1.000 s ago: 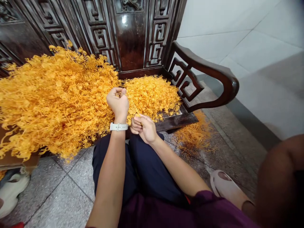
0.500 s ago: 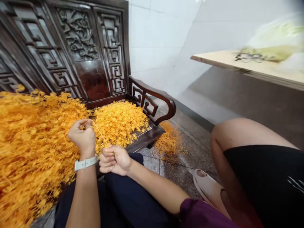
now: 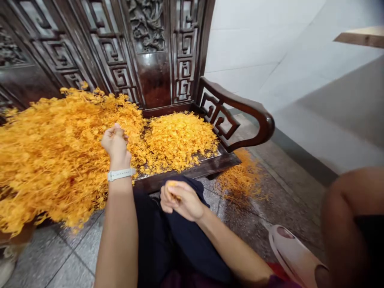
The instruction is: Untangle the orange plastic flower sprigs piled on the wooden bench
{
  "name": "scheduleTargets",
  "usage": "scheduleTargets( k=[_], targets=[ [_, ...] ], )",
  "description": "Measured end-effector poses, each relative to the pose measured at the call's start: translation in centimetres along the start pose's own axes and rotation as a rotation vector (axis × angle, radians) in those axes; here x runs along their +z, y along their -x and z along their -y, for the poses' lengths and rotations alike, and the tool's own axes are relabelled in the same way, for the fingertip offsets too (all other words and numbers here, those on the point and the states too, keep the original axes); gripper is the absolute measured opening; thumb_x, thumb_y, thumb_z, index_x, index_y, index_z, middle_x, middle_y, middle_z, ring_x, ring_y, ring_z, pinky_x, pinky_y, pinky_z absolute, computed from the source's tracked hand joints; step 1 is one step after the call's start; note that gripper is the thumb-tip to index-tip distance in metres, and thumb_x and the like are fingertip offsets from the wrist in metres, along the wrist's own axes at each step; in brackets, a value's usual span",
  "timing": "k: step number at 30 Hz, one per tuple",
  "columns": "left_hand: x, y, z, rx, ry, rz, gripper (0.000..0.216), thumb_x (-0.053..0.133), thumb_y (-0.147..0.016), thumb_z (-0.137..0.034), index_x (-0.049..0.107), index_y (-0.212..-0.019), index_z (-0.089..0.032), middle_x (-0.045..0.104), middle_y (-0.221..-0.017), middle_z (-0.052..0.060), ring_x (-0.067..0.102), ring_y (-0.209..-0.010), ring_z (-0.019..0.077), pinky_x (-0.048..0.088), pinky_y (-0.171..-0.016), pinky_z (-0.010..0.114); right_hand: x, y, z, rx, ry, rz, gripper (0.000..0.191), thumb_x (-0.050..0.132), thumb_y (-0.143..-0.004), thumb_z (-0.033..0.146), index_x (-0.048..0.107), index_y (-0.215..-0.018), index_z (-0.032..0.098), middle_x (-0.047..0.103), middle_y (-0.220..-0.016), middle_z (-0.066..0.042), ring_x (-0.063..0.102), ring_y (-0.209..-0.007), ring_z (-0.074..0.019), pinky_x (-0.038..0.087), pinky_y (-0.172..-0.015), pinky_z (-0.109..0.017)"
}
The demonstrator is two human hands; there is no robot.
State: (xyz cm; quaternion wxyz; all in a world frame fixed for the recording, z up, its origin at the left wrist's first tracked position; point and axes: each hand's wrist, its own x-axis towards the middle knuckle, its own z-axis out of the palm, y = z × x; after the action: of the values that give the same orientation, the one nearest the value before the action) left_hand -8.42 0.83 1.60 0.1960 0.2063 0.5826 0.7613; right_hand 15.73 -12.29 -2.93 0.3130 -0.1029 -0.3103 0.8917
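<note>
My left hand (image 3: 116,146), with a pale watch band at the wrist, is over the large heap of orange flower sprigs (image 3: 69,148) on the bench. Its fingertips are drawn together among the sprigs; I cannot tell what is between them. Above my lap, my right hand (image 3: 184,202) is curled closed around a few orange flower heads (image 3: 173,188), which peek out between thumb and fingers. A smaller, denser pile of orange flower heads (image 3: 180,140) lies on the bench seat to the right of the heap.
The dark carved wooden bench (image 3: 156,86) has a curved armrest (image 3: 264,124) on its right. Thin orange stems (image 3: 241,180) are heaped on the tiled floor beside it. Another person's knee (image 3: 339,200) and pale slipper (image 3: 295,252) are at right, below a wooden board edge (image 3: 360,39).
The view has swung left. My hands have moved apart: the left is further into the large heap, the right lower over my lap. The sprig stretched between them no longer shows.
</note>
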Motion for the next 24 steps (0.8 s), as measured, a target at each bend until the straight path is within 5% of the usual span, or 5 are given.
scheduleTargets(
  k=[8, 12, 16, 20, 24],
  targets=[
    [0.7, 2.6, -0.1, -0.173, 0.177, 0.120, 0.014, 0.072, -0.096, -0.024, 0.063, -0.087, -0.019, 0.064, -0.073, -0.003, 0.053, -0.052, 0.0058, 0.034, -0.048, 0.019, 0.5, -3.9, 3.0, -0.091, 0.105, -0.161, 0.020, 0.074, -0.089, 0.024, 0.070, -0.108, 0.018, 0.050, -0.068, 0.005, 0.038, -0.057, -0.0079, 0.039, -0.059, -0.023],
    [1.5, 1.8, 0.9, -0.247, 0.210, 0.100, 0.023, 0.075, -0.096, -0.026, 0.060, -0.081, -0.019, 0.064, -0.074, -0.002, 0.052, -0.052, 0.0062, 0.033, -0.049, 0.021, -0.5, -5.7, 4.8, -0.019, -0.081, -0.283, 0.022, 0.068, -0.084, 0.019, 0.064, -0.105, 0.019, 0.051, -0.074, 0.004, 0.032, -0.054, -0.0065, 0.027, -0.049, -0.019],
    [2.3, 1.7, 1.8, -0.310, 0.276, 0.089, 0.036, 0.089, -0.086, -0.039, 0.060, -0.080, -0.018, 0.065, -0.075, -0.002, 0.053, -0.054, 0.0062, 0.030, -0.048, 0.022, -2.7, -8.7, 8.1, -0.046, -0.095, -0.404, 0.017, 0.058, -0.090, 0.028, 0.061, -0.104, 0.018, 0.059, -0.083, -0.001, 0.050, -0.065, -0.0096, 0.043, -0.059, -0.021],
    [3.0, 2.6, 2.0, -0.323, 0.306, 0.167, 0.043, 0.091, -0.082, -0.050, 0.061, -0.082, -0.019, 0.070, -0.079, 0.000, 0.056, -0.055, 0.0057, 0.032, -0.047, 0.020, -5.9, -13.4, 13.6, -0.195, 0.252, -0.459, 0.033, 0.053, -0.093, 0.050, 0.059, -0.109, 0.022, 0.067, -0.104, -0.009, 0.064, -0.096, -0.0185, 0.055, -0.086, -0.036],
    [3.3, 3.2, 2.0, -0.302, 0.301, 0.192, 0.045, 0.089, -0.083, -0.055, 0.060, -0.084, -0.020, 0.072, -0.080, 0.002, 0.057, -0.054, 0.0068, 0.033, -0.046, 0.020, -9.1, -17.4, 18.0, -0.290, 0.874, -0.606, 0.068, 0.060, -0.082, 0.075, 0.058, -0.133, 0.029, 0.056, -0.150, -0.011, 0.051, -0.140, -0.0328, 0.044, -0.115, -0.056]
  ],
)
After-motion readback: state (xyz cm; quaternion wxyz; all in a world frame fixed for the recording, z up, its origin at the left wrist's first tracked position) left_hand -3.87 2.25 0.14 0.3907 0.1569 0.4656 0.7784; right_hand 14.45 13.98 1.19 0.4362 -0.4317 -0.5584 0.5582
